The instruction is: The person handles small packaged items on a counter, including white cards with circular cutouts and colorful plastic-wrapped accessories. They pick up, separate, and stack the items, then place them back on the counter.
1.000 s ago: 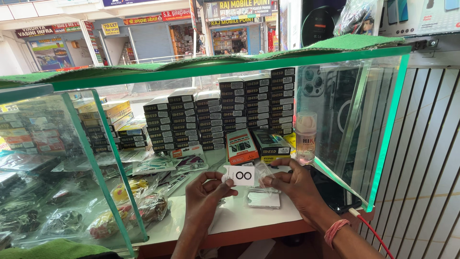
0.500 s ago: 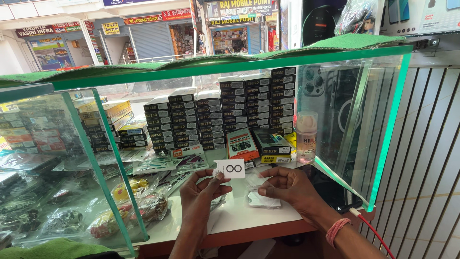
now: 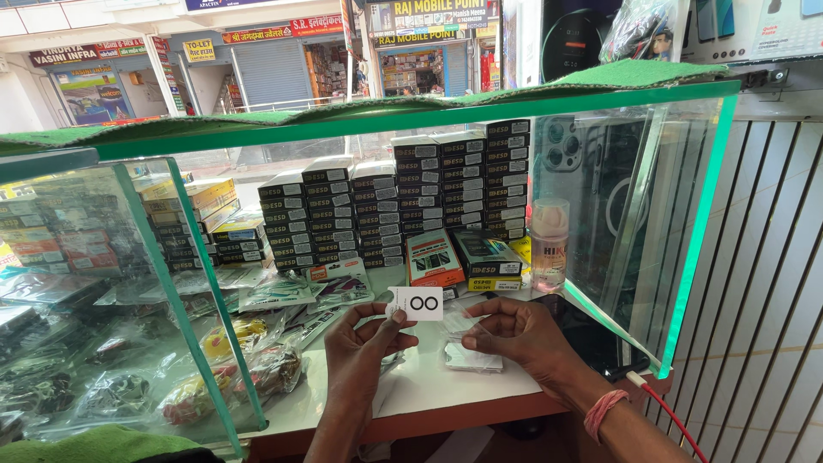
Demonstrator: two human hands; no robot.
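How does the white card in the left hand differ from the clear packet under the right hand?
The white card is opaque, with two black rings, held upright off the shelf by the left hand. The clear packet is see-through and lies flat on the white shelf, the right hand touching it. Both are small and flat.

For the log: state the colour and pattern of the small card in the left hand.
White card with two black rings; head view.
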